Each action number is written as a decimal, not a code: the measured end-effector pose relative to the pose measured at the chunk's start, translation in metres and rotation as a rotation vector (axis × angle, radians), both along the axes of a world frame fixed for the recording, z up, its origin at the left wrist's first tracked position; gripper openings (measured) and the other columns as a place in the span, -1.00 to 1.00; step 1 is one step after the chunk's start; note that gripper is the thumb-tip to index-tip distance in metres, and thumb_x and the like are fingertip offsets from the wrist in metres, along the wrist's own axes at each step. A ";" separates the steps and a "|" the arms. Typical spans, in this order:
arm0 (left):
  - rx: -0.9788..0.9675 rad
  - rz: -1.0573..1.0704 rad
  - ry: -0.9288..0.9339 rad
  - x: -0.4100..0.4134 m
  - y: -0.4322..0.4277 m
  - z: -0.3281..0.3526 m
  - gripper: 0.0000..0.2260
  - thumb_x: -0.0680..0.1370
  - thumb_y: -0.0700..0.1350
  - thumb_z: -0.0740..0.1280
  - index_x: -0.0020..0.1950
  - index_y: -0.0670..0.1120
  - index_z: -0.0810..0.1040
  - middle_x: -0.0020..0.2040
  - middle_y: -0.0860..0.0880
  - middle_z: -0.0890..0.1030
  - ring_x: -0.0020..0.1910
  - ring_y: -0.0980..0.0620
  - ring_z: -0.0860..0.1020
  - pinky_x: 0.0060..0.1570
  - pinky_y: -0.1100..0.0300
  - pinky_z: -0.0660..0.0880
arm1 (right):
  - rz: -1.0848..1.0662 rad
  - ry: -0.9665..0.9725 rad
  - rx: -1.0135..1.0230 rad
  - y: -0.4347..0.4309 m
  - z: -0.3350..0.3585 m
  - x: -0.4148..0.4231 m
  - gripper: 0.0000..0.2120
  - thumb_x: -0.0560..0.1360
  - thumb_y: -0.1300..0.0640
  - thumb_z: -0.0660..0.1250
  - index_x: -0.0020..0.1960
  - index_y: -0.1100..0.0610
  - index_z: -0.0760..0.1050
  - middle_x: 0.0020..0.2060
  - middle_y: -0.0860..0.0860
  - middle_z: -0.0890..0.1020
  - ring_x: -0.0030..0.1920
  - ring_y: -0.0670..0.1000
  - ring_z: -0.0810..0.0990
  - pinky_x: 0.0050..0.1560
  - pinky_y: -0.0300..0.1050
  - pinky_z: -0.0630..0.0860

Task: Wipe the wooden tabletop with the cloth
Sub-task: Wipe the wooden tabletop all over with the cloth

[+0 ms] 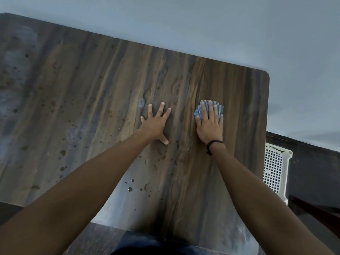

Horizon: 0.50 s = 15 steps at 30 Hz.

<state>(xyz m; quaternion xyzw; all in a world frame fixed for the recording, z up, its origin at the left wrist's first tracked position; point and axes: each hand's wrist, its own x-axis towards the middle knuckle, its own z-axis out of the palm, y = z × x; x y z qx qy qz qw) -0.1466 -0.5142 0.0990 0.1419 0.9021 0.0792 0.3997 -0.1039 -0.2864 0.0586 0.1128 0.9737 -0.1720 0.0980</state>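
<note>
Blue cloth lies on wood surface near far right corner, under right hand, whose straight fingers press it flat. The left hand is beside it, fingers spread on surface, holding nothing. Scattered droplets. White basket sits off right edge.

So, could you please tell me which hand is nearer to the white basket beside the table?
Right. The right hand, on the cloth, lies left of the white basket; the left hand rests flat farther left.
</note>
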 end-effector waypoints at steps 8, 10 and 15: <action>-0.058 -0.058 -0.030 0.035 -0.016 -0.004 0.34 0.25 0.15 0.64 0.58 0.09 -0.40 0.51 0.00 -0.56 0.48 -0.37 -0.44 0.39 -0.52 -0.07 | 0.241 0.071 0.071 -0.016 -0.006 0.051 -0.47 0.71 -0.09 -0.01 0.66 -0.10 0.00 0.65 -0.06 0.05 0.64 0.01 -0.05 0.59 0.25 0.01; -0.068 -0.060 -0.037 0.034 -0.013 -0.002 0.35 0.24 0.15 0.65 0.58 0.08 -0.41 0.50 -0.01 -0.57 0.48 -0.39 -0.44 0.38 -0.52 -0.06 | -0.055 0.018 0.021 -0.027 -0.004 0.037 -0.46 0.71 -0.09 -0.02 0.66 -0.07 -0.03 0.65 -0.02 -0.01 0.64 0.05 -0.10 0.60 0.26 -0.08; -0.046 -0.057 -0.031 0.052 -0.025 -0.002 0.32 0.26 0.16 0.63 0.59 0.09 -0.38 0.52 0.00 -0.53 0.50 -0.35 -0.42 0.43 -0.47 -0.05 | 0.411 0.053 0.070 -0.048 -0.005 0.101 -0.46 0.71 -0.11 -0.03 0.66 -0.10 -0.03 0.65 -0.06 0.03 0.64 -0.01 -0.08 0.60 0.25 0.00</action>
